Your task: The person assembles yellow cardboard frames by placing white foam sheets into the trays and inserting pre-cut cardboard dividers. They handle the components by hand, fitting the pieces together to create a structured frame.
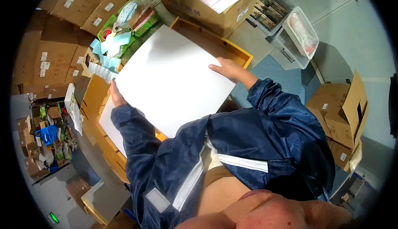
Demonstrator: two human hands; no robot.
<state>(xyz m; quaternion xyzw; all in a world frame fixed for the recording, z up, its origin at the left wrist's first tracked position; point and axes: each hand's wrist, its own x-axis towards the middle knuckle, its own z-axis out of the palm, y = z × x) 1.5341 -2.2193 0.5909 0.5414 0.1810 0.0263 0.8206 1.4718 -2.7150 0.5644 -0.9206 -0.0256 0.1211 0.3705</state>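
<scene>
Where brown cardboard cartons with white rectangular labels stack at far left, the left hand grips one edge of a large smooth white sheet, tilted over an orange wooden tray; the right hand grips the opposite edge. Clear plastic bin far right.

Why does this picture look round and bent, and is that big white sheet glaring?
Head view: the fisheye lens bows straight edges, like the cardboard boxes, and leaves black corners. The white sheet looks evenly lit and nearly featureless, with no glare spot. The left hand at its edge is slightly soft; the right hand is sharper.
</scene>
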